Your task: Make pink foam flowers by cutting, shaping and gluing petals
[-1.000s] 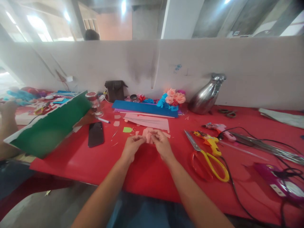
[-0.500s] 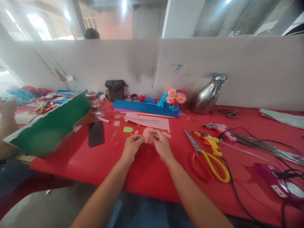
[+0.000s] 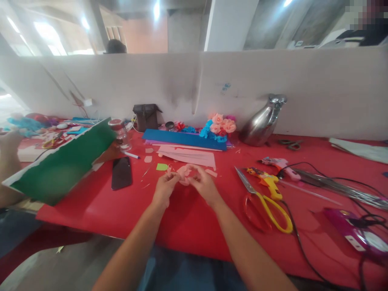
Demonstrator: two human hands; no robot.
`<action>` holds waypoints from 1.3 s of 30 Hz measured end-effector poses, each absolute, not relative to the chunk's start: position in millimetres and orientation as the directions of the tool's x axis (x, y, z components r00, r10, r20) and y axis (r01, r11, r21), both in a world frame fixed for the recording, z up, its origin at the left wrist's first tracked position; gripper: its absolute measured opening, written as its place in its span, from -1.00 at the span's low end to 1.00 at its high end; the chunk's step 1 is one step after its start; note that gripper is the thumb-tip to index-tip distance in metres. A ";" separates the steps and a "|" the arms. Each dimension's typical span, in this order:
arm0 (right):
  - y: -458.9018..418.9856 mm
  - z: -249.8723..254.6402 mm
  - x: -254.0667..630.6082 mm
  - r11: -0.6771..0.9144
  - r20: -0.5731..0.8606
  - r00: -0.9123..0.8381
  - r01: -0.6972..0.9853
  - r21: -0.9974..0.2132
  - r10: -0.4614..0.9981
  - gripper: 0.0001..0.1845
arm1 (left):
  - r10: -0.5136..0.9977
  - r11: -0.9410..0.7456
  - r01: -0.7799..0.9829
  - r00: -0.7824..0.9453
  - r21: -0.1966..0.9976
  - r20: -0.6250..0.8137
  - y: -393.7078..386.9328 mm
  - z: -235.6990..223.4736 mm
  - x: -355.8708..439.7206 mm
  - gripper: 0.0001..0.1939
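Observation:
Between my two hands is a small piece of pink crepe paper [image 3: 183, 171], curled and bunched. My left hand [image 3: 165, 186] pinches its left side, and my right hand [image 3: 203, 182] pinches its right side with thumb and fingers. The fingertips partly cover the paper, so its full shape is hidden. Just beyond the hands lie a pink paper sheet [image 3: 194, 157], a bright green paper piece [image 3: 161, 167] and small pink scraps [image 3: 148, 159]. The red-covered table [image 3: 194, 226] is under all of this.
On the right lie scissors [image 3: 269, 210] with yellow handles, a yellow glue gun [image 3: 268, 182], a pink glue gun [image 3: 281, 165], and a purple power strip [image 3: 354, 230] with cords. A metal jug [image 3: 263, 123] and paper flowers [image 3: 222, 125] stand behind. Leftward are a phone [image 3: 121, 173] and a green board [image 3: 66, 165].
The pink paper looked flatter and more upright before; now it is curled between my fingers. My right hand has shifted slightly and turned. The view has tilted a little.

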State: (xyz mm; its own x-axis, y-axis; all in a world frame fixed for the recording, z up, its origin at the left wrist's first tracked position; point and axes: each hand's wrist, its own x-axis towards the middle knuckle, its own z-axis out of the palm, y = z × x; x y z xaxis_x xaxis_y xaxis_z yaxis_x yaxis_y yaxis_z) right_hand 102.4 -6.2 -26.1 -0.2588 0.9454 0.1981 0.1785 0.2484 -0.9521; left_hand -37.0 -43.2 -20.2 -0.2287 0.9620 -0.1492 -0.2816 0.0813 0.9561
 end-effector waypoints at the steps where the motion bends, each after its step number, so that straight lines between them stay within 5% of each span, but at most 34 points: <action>1: -9.2 -27.0 98.5 0.201 0.159 -0.345 0.089 -0.975 0.925 -0.45 | 0.969 0.075 -0.287 -0.206 0.955 -0.138 -43.7 -19.8 -36.9 -0.83; 3: -12.0 -31.1 92.3 0.156 0.124 -0.427 0.041 -0.987 0.896 -0.41 | 0.974 0.058 -0.293 -0.192 0.954 -0.118 -44.7 -17.3 -38.0 -0.82; 8: -4.9 -39.9 96.0 0.265 0.172 -0.306 0.295 -0.918 0.936 -0.86 | 0.951 -0.034 -0.318 -0.303 0.947 -0.068 -45.0 -3.0 -54.8 -0.79; 14: 2.7 -37.1 107.1 0.293 0.268 -0.120 0.451 -0.843 0.956 -0.81 | 0.949 -0.064 -0.350 -0.311 0.934 -0.051 -47.5 7.3 -78.0 -0.83; 21: -1.4 -24.8 107.3 0.314 0.453 0.036 0.673 -0.670 0.891 -0.53 | 0.972 0.021 -0.373 -0.211 0.928 -0.107 -55.4 -2.3 -59.7 -0.79; 25: -10.1 -7.2 107.6 0.277 0.305 0.018 0.369 -0.887 0.952 -0.79 | 0.979 0.080 -0.353 -0.148 0.932 -0.140 -55.5 -10.1 -44.8 -0.78; 30: -18.7 0.2 104.9 -0.033 -0.023 -0.257 -0.033 -0.999 0.966 -0.68 | 0.987 0.100 -0.319 -0.088 0.943 -0.135 -56.3 -9.9 -35.0 -0.77; 34: -15.5 0.4 114.4 0.016 0.020 -0.049 -0.077 -0.997 0.999 -0.68 | 0.986 0.079 -0.268 -0.119 0.960 -0.115 -56.8 -5.7 -35.8 -0.74; 39: -12.4 8.2 135.7 0.124 0.128 0.059 0.068 -0.990 0.990 -0.70 | 0.966 0.039 -0.198 -0.242 0.979 -0.087 -55.9 -4.4 -40.8 -0.84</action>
